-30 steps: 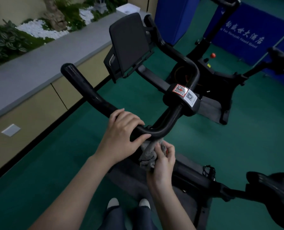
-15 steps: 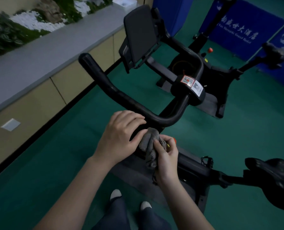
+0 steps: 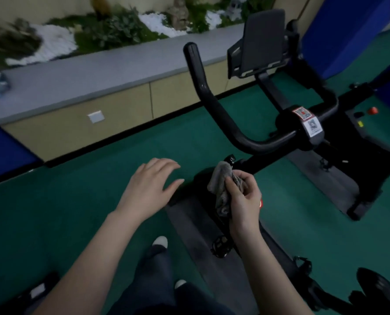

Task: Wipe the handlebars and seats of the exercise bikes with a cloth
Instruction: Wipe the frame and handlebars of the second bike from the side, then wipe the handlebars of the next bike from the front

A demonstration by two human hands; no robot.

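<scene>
Fingers of the right hand (image 3: 243,196) are curled around a grey cloth (image 3: 221,183) and the thumb pinches it; the cloth is bunched, and one end of it hangs down below the fist. This hand is below the black handlebar (image 3: 214,105) of the exercise bike (image 3: 312,133) and does not touch it. The left hand (image 3: 149,186) is in the air over the green floor (image 3: 98,173) with its fingers straight and slightly spread — it holds nothing and touches nothing. The handlebar curves up to the left, and the dark tablet holder (image 3: 261,39) stands behind it. Two QR stickers (image 3: 307,121) sit on the centre clamp of the bar. A black seat (image 3: 380,289) shows at the lower right corner. Behind the bike runs a grey ledge (image 3: 98,71) with plants and white stones — this part is blurred.
</scene>
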